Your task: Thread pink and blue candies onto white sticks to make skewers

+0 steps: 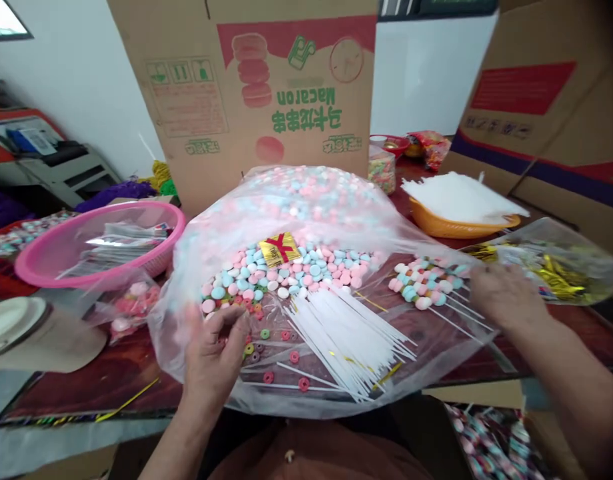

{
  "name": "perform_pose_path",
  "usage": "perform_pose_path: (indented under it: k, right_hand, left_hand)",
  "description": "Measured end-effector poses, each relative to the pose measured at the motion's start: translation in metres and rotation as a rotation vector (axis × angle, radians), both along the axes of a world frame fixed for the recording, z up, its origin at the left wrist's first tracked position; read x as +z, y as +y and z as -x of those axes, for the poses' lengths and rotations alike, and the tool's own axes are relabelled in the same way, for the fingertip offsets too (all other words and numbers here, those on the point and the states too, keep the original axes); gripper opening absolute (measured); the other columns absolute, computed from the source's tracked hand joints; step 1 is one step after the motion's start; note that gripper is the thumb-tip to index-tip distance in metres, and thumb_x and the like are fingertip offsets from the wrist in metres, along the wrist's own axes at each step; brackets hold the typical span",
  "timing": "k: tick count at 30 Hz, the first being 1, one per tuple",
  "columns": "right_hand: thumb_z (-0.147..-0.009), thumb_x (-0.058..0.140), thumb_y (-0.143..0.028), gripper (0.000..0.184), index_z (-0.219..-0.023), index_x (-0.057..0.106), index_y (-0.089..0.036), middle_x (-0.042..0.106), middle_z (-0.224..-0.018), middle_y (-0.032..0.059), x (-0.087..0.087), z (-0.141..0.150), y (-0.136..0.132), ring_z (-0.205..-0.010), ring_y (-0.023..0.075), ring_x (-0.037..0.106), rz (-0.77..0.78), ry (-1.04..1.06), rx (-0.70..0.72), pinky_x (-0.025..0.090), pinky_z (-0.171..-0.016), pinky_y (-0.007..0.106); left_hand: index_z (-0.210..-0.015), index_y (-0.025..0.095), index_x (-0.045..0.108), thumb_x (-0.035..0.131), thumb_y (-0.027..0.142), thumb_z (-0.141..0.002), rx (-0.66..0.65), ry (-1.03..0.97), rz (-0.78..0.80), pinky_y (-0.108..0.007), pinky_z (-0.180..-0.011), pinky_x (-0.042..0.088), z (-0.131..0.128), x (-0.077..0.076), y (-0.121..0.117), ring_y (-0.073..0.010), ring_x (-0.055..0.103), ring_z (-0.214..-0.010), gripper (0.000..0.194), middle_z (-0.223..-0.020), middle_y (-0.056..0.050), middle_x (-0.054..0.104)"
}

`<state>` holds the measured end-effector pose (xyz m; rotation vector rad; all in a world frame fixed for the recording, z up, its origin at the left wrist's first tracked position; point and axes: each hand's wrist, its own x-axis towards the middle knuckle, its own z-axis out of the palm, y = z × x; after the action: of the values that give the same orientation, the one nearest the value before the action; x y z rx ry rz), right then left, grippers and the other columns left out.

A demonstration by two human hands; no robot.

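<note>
My left hand [213, 353] is low over the near left of a clear plastic sheet, beside small ring candies [265, 333]. Its thumb and bent forefinger come close together; anything between them is too small to make out. On the right, my right hand [506, 297] is blurred beside the stick ends of several candy skewers [426, 283]; its grip cannot be told. Pink, blue and white button-shaped candies [311, 267] spill from the plastic bag [296, 213]. A bundle of white sticks [349, 340] lies between my hands, and a gold packet [279, 249] rests on the candies.
A large cardboard box [186, 87] stands behind the bag. At left are a pink basket [36, 267] of wrapped sticks and a lidded cup [61, 340]. An orange basket [436, 227] of white sheets and a bag of gold ties [561, 277] sit at right. Wrapped skewers [491, 440] fill a box below.
</note>
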<state>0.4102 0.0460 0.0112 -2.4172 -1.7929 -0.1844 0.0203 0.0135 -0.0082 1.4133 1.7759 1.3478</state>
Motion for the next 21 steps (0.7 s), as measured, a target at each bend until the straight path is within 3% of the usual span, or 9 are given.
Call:
perform_pose_path:
  k: [3,5,7,10,12,15,17,21]
  right_hand:
    - [-0.087,0.038,-0.02,0.031,-0.08,0.065,-0.008,0.062,-0.084,0.0202,-0.014,0.062,-0.004,-0.084,0.0244,0.056,0.169,-0.076,0.221,0.033,-0.069,0.035]
    - [-0.087,0.04,-0.028,0.028,-0.081,0.064,-0.014,0.064,-0.084,0.0125,-0.029,0.103,-0.004,-0.082,0.0212,0.057,0.241,-0.039,0.365,0.036,-0.069,0.031]
    - [-0.086,0.041,-0.025,0.026,-0.085,0.064,-0.014,0.064,-0.09,0.0131,-0.043,0.126,0.001,-0.086,0.0229,0.057,0.275,-0.011,0.405,0.037,-0.07,0.031]
    - [-0.084,0.041,-0.022,0.026,-0.084,0.065,-0.013,0.064,-0.091,0.0138,-0.056,0.125,0.012,-0.086,0.0231,0.058,0.316,0.012,0.397,0.038,-0.068,0.03]
    - [-0.084,0.04,-0.027,0.028,-0.078,0.066,-0.017,0.066,-0.083,0.0084,-0.059,0.113,0.016,-0.078,0.0197,0.06,0.342,0.075,0.425,0.039,-0.065,0.028]
    - [-0.085,0.037,-0.038,0.036,-0.069,0.066,-0.022,0.065,-0.069,0.0019,-0.057,0.097,0.014,-0.067,0.0178,0.059,0.362,0.23,0.417,0.038,-0.057,0.026]
    - [-0.084,0.036,-0.042,0.04,-0.066,0.066,-0.023,0.065,-0.068,0.0018,-0.053,0.091,0.01,-0.068,0.0189,0.059,0.302,0.308,0.463,0.039,-0.057,0.027]
    - [-0.083,0.037,-0.04,0.036,-0.079,0.067,-0.021,0.066,-0.082,0.006,-0.039,0.095,0.013,-0.079,0.0199,0.058,0.027,0.425,0.588,0.041,-0.069,0.028]
  left_hand:
    - [-0.087,0.019,0.065,0.053,0.033,-0.076,-0.056,0.43,0.021,-0.027,-0.069,0.046,0.007,-0.001,0.001,-0.0167,0.06,-0.072,0.021,-0.08,-0.003,0.067]
    - [-0.084,0.019,0.065,0.047,0.028,-0.08,-0.216,0.646,0.148,-0.028,-0.068,0.045,0.008,-0.003,0.002,-0.0181,0.06,-0.073,0.021,-0.079,-0.004,0.066]
    - [-0.081,0.018,0.065,0.044,0.024,-0.081,-0.331,0.839,0.259,-0.029,-0.069,0.044,0.011,-0.005,0.003,-0.0195,0.059,-0.077,0.022,-0.079,-0.006,0.065]
    - [-0.082,0.018,0.064,0.043,0.023,-0.082,-0.276,0.931,0.355,-0.028,-0.07,0.042,0.016,-0.006,0.006,-0.0187,0.059,-0.08,0.022,-0.083,-0.006,0.064]
    - [-0.083,0.019,0.064,0.042,0.024,-0.082,-0.237,0.918,0.367,-0.026,-0.071,0.042,0.019,-0.006,0.012,-0.0175,0.059,-0.081,0.022,-0.085,-0.005,0.063]
    - [-0.084,0.019,0.063,0.041,0.024,-0.082,-0.28,0.964,0.364,-0.028,-0.07,0.043,0.015,-0.005,0.029,-0.0187,0.059,-0.082,0.023,-0.088,-0.006,0.063]
    - [-0.083,0.018,0.064,0.041,0.025,-0.082,-0.312,1.033,0.408,-0.03,-0.067,0.044,0.008,-0.007,0.039,-0.0215,0.06,-0.081,0.024,-0.089,-0.008,0.063]
    - [-0.082,0.017,0.064,0.04,0.024,-0.082,-0.365,1.106,0.457,-0.034,-0.065,0.044,-0.003,-0.014,0.049,-0.0253,0.061,-0.078,0.025,-0.086,-0.01,0.063]
